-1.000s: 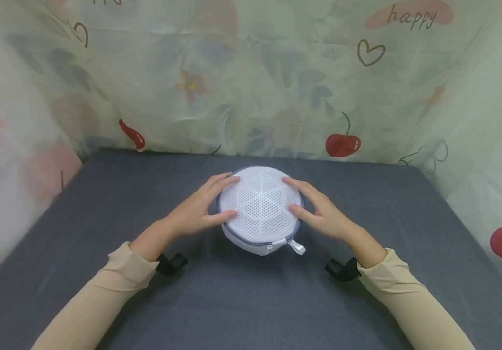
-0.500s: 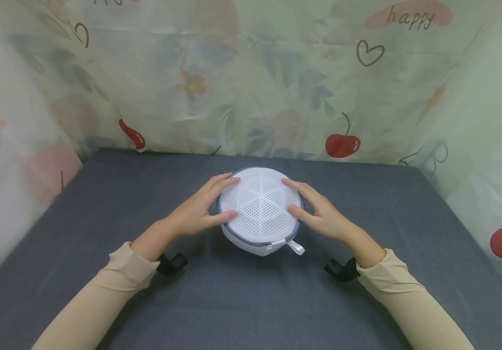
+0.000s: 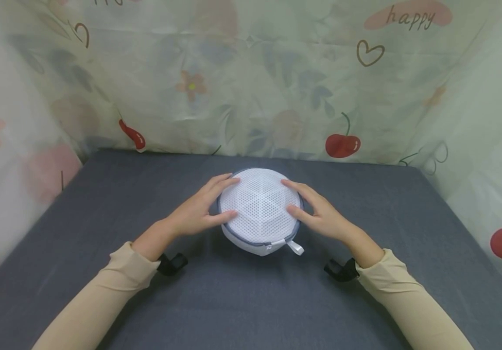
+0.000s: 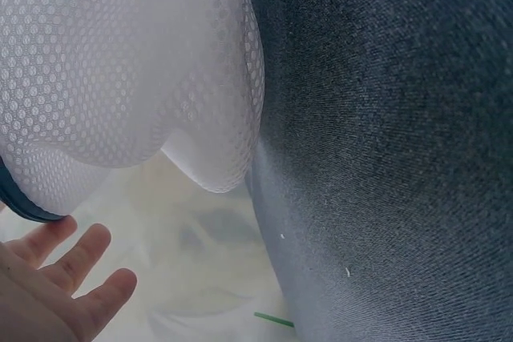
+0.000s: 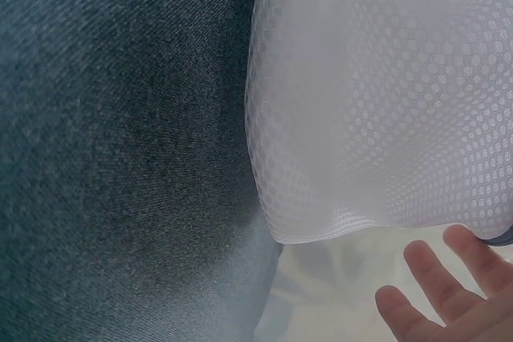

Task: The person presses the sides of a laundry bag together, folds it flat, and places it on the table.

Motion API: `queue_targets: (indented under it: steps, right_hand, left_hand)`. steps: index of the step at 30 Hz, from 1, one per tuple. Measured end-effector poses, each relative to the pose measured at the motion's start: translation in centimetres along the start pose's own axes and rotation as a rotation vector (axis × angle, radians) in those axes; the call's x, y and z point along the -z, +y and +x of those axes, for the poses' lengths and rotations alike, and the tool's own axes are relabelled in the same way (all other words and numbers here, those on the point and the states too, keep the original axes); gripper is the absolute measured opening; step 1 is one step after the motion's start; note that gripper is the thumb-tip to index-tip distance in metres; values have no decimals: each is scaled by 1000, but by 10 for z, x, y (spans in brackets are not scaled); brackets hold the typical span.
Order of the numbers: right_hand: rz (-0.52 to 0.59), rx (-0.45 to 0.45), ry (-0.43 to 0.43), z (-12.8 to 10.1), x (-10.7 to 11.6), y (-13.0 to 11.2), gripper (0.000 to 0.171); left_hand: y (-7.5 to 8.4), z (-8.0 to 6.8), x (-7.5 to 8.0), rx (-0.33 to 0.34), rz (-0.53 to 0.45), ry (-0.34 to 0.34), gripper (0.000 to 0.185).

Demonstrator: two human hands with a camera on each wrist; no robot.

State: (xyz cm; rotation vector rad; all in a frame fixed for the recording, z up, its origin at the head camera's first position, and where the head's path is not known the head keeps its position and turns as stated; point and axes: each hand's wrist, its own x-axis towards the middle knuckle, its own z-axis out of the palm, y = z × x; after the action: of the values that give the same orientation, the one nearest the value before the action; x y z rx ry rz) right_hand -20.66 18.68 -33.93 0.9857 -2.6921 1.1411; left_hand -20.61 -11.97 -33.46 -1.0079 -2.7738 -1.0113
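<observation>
Pale cloth (image 3: pixel 251 63) printed with leaves, flowers and hearts, across the back from ten o'clock through twelve to two and down both flanks. Beneath, a wide dark blue-grey surface (image 3: pixel 251 301), woven-looking in both wrist views. Over its near part, two beige arms of clothing: left sleeve (image 3: pixel 97 296) up from seven o'clock, right sleeve (image 3: pixel 408 296) up from five. Around the middle of the picture, just past centre, a white mesh bag (image 3: pixel 261 204), round-topped and deep; contact between its underside and the surface too unclear to tell. Left hand (image 3: pixel 194 211) at nine o'clock of the bag, fingers spread and loosely extended, forefinger and thumb touching the mesh top. Right hand (image 3: pixel 322 209) at three o'clock, likewise spread, forefinger and thumb also on the mesh. Smaller, a red cherry print (image 3: pixel 342 146) on the cloth at two o'clock from the bag. At the wrists, black fittings (image 3: pixel 173 264) on the inner sides. Finest of all, dark piping (image 3: pixel 242 238) around the bag's top edge and a white tab (image 3: pixel 296 248) out at five o'clock.
</observation>
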Motion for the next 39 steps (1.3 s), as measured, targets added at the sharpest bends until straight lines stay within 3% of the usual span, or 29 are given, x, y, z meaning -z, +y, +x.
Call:
queue_targets:
  steps: [39]
  right_hand:
    - [-1,-27,-18,2,-1,3,60]
  left_hand:
    - [-5,3,-3,11,13,-15,68]
